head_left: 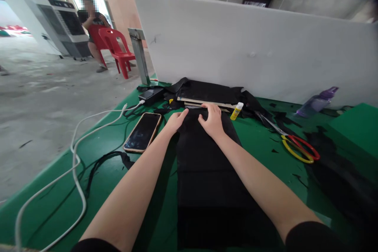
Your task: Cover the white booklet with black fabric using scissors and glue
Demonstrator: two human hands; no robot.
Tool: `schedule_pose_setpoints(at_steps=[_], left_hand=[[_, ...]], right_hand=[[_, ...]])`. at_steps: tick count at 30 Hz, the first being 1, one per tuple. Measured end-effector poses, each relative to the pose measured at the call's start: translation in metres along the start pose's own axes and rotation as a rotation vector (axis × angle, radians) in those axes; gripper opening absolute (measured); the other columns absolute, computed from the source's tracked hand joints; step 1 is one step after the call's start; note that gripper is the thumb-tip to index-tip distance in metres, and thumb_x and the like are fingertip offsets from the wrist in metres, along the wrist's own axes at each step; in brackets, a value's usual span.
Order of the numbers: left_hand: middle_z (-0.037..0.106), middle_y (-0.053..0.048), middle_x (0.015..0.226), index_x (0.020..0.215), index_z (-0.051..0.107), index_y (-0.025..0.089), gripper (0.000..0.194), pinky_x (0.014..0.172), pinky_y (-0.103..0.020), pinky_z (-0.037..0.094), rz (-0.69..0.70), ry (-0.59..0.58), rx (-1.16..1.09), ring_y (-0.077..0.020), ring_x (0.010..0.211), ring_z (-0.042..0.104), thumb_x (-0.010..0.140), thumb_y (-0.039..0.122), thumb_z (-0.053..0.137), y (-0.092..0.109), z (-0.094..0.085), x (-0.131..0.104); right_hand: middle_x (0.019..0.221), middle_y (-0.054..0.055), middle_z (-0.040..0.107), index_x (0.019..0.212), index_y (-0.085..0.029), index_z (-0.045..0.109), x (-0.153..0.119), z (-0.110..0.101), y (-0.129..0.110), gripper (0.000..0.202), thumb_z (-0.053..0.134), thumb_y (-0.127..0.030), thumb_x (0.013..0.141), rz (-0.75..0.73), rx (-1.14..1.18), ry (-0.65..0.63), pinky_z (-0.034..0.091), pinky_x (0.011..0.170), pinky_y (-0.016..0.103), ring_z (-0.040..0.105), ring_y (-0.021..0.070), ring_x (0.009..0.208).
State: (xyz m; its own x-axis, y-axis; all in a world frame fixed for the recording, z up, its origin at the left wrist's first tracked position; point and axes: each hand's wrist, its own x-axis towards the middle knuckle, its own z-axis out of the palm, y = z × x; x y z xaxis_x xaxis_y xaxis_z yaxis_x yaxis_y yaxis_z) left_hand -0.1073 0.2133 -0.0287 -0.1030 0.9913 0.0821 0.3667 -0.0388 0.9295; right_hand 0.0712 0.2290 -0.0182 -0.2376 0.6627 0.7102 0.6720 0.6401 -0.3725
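A long strip of black cloth (203, 157) runs along the green table toward me. My left hand (176, 121) rests at its left edge, thumb stretched onto the cloth and the other fingers partly hidden. On the right side of the strip lies my right hand (213, 121), thumb and fingers spread apart. Its fingertips reach toward a stack of pale-edged boards (206, 101) beneath more black cloth (211, 89). Just right of that hand, a yellow glue stick (236, 111) with a white cap stands slightly tilted.
Left of the cloth are a phone (142, 132), a black device (151, 95) and a white cable (77, 161). Scissors (298, 147) with red and yellow handles and a purple bottle (317, 103) lie right. A white panel (251, 51) borders the table's far side. A person sits beyond.
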Motion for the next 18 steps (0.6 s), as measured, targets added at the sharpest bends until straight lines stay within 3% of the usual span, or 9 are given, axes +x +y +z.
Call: schedule_pose_setpoints(at_steps=[3, 7, 13, 18], left_hand=[[0.051, 0.001, 0.049, 0.058, 0.060, 0.017, 0.043, 0.046, -0.025, 0.030, 0.027, -0.043, -0.005, -0.0140, 0.047, 0.047, 0.074, 0.057, 0.060, 0.001, -0.003, -0.002], [0.058, 0.000, 0.055, 0.064, 0.064, 0.017, 0.036, 0.048, -0.025, 0.034, 0.054, -0.065, -0.014, -0.0147, 0.051, 0.051, 0.073, 0.051, 0.064, 0.001, -0.006, -0.003], [0.065, -0.002, 0.064, 0.071, 0.067, 0.017, 0.032, 0.055, -0.027, 0.042, 0.083, -0.047, -0.049, -0.0190, 0.061, 0.059, 0.073, 0.049, 0.064, 0.001, -0.006, -0.005], [0.071, -0.004, 0.082, 0.082, 0.071, 0.018, 0.027, 0.078, -0.032, 0.046, 0.124, 0.030, -0.079, -0.0237, 0.084, 0.063, 0.078, 0.042, 0.060, -0.003, -0.004, 0.000]], right_hand=[[0.100, 0.007, 0.060, 0.097, -0.021, 0.053, -0.001, -0.003, -0.003, 0.025, 0.048, -0.015, 0.074, 0.004, -0.017, 0.053, 0.032, 0.097, 0.041, 0.052, 0.0247, 0.103], [0.092, 0.005, 0.062, 0.091, -0.021, 0.054, -0.002, -0.003, 0.001, 0.020, 0.048, -0.014, 0.073, 0.039, -0.017, 0.053, 0.033, 0.094, 0.040, 0.055, 0.0221, 0.093], [0.087, 0.003, 0.066, 0.084, -0.022, 0.061, -0.002, 0.001, 0.008, 0.017, 0.048, -0.015, 0.075, 0.081, 0.008, -0.077, 0.033, 0.093, 0.042, 0.059, 0.0214, 0.087], [0.102, 0.004, 0.068, 0.098, -0.022, 0.064, -0.003, 0.003, 0.008, 0.026, 0.048, -0.019, 0.079, 0.024, -0.017, -0.172, 0.032, 0.097, 0.044, 0.058, 0.0232, 0.099]])
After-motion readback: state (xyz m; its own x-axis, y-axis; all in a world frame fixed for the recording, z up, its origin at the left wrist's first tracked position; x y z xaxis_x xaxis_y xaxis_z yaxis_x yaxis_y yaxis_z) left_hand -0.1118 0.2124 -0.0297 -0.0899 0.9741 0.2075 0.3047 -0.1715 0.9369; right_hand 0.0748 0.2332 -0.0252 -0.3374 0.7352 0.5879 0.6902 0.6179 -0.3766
